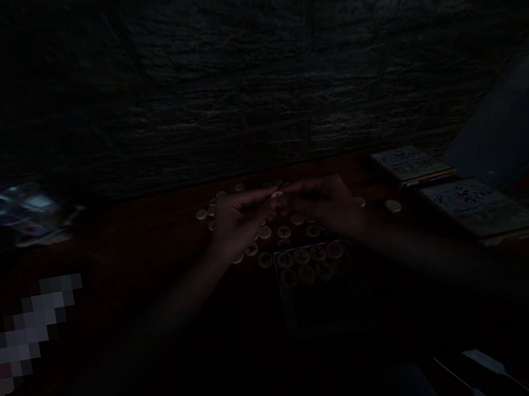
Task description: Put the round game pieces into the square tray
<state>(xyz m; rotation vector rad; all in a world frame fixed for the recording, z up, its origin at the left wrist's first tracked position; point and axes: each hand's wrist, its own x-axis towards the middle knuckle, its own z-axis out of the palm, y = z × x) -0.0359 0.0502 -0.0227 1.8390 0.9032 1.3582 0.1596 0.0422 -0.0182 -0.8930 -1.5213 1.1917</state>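
The scene is very dark. My left hand (238,219) and my right hand (327,204) meet above a dark table, fingertips together, pinching a small round pale game piece (277,195) between them. Which hand bears it I cannot make out. Below the hands, several round pale pieces (270,232) with dark marks lie scattered on the table. Nearer to me, a dark tray (289,302) holds two rows of the same discs (311,264) at its far end.
Two flat printed boards or boxes (411,163) (481,205) lie at the right. A lone disc (392,206) rests near them. A clear plastic object (28,214) sits at the far left. A rough dark wall (245,79) rises behind the table.
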